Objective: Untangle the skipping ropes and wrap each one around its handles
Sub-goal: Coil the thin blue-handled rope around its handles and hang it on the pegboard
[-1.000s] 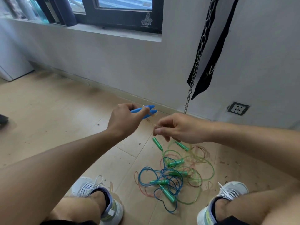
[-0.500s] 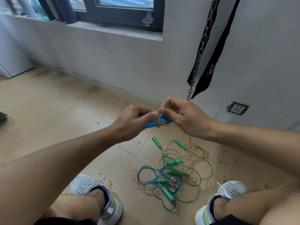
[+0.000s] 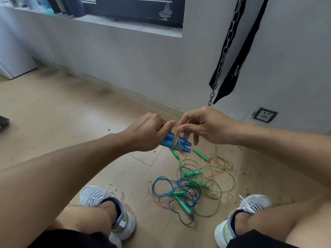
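The left hand (image 3: pixel 146 130) grips a pair of blue handles (image 3: pixel 176 144) side by side, their tips pointing right and slightly down, protruding from the fist; the right hand (image 3: pixel 202 127) sits just beside them, thumb and forefinger pinching the pale orange rope (image 3: pixel 176 140) directly above the handles, remaining fingers loosely curled; both are held in the air above the floor (image 3: pixel 53 113). The orange rope is thin and translucent, wound in several turns across the middle of the blue handles, with a slack strand trailing down toward the floor. Below and slightly right lies a tangle of ropes (image 3: pixel 193 185): green, blue and orange loops overlapping, with several green handles (image 3: pixel 183 206) lying among them at differing angles. The tangle rests on pale wooden floor between two white shoes (image 3: pixel 107 208); the wall (image 3: pixel 134 68) and skirting run close behind; a chain (image 3: pixel 223 54) and black strap (image 3: pixel 240 56) hang down against the wall, above the right hand; open floor extends to the left.
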A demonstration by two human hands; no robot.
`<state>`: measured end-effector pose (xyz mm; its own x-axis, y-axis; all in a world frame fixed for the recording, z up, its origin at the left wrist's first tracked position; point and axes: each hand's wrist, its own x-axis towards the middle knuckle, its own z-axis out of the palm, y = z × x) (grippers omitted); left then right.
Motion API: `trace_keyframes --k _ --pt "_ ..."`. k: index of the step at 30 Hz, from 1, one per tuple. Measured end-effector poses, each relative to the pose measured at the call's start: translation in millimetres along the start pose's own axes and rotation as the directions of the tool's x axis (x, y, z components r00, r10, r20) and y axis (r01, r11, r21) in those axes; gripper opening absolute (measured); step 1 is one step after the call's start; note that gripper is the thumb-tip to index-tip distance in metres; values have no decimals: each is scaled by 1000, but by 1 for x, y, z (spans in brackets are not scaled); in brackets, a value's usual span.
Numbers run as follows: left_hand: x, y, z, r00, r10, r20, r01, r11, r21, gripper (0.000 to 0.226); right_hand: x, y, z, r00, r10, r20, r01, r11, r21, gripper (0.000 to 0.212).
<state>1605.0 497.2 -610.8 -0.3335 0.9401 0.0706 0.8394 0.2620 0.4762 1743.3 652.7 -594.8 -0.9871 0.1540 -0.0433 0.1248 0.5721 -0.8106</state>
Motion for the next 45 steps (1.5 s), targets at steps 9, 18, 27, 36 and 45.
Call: trace_keyframes --k 9,18,27,36,45 --pt "0 6 4 983 134 -127 -147 984 -104 65 -1 19 8 975 114 190 -192 863 467 21" --pt "11 8 0 896 -188 -402 62 950 -306 66 11 19 19 974 218 66 -211 755 621 21" --pt "11 -15 2 833 -344 -433 388 921 14 65 -3 -19 40 991 135 28 -122 956 -266 28" --pt "8 -2 4 921 -31 -388 86 988 126 62 -1 -19 8 951 -157 -267 48 926 -375 33" --pt "5 11 7 905 -425 -23 330 735 -592 50 -2 -8 14 977 -93 -194 75 992 -99 30"
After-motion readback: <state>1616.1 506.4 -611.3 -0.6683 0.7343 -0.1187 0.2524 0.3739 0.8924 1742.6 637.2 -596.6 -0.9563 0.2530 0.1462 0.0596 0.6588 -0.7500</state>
